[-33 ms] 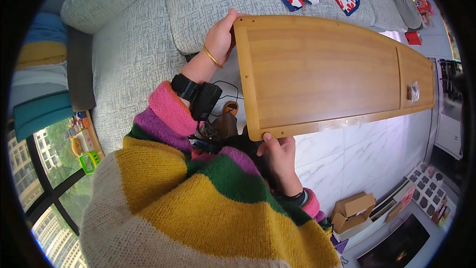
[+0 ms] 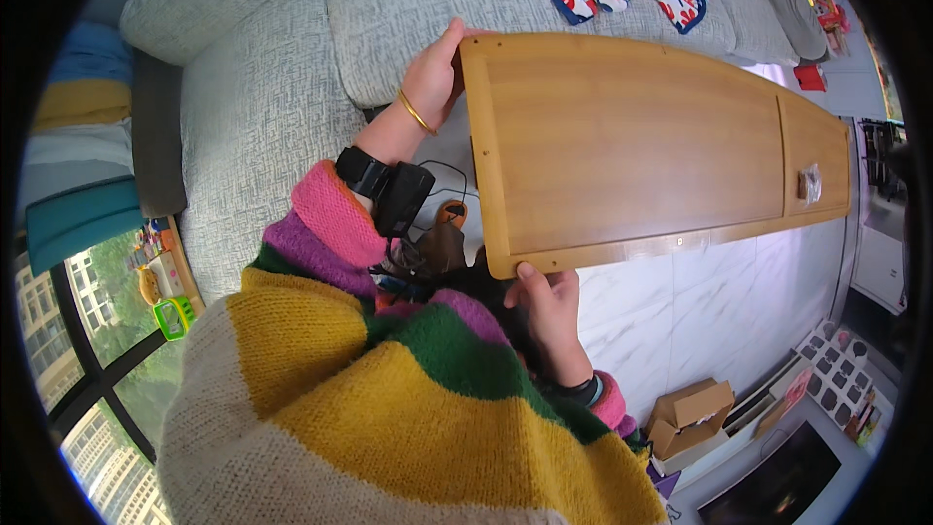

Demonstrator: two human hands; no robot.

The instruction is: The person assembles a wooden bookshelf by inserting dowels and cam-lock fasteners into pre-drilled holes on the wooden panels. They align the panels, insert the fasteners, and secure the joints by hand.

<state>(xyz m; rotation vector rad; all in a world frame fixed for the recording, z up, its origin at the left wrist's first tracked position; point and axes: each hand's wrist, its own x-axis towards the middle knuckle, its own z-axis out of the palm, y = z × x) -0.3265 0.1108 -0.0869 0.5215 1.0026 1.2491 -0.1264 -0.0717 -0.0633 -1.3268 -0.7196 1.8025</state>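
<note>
The board (image 2: 632, 136) is hiding most fingers of the left hand (image 2: 431, 76); the sweater (image 2: 408, 408) is running off the edge at six o'clock; the packet (image 2: 810, 185) at three is holding indistinct contents.

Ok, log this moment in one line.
left hand: holds wooden panel by corner | right hand: holds adjacent corner | plastic packet: on panel, toward opposite end

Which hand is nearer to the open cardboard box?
Right. In the picture, the right hand, holding the wooden board by its lower-left corner, lies above-left of the cardboard box; the left hand, at the upper-left corner, is farther.
</note>
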